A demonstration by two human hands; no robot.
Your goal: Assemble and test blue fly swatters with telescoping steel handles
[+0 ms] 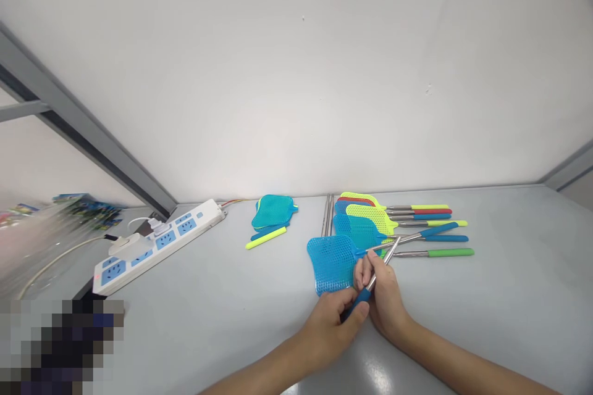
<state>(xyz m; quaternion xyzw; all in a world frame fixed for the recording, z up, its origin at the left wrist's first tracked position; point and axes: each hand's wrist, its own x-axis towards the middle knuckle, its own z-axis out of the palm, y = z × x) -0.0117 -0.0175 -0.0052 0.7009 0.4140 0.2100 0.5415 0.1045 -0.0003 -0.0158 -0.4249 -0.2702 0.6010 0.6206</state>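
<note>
My left hand (334,324) is closed around the blue grip of a telescopic metal rod (391,251), which slants up and to the right. My right hand (385,289) is closed about the same rod, just above the grip; part of its fingers is hidden behind the rod. Right beside both hands lies a blue fly swatter (334,264), its perforated head to the left and its thin shaft running behind my right fingertips. Behind it, several more swatters in yellow, red, blue and green overlap in a row, including a yellow-headed one (370,217). Their grips point right.
Loose swatter heads (274,212) are stacked at centre left, with a yellow grip (265,238) before them. Thin metal rods (327,216) lie beside the swatter row. A white power strip (160,247) with plugs and cables, and clear plastic packaging (50,241), occupy the left.
</note>
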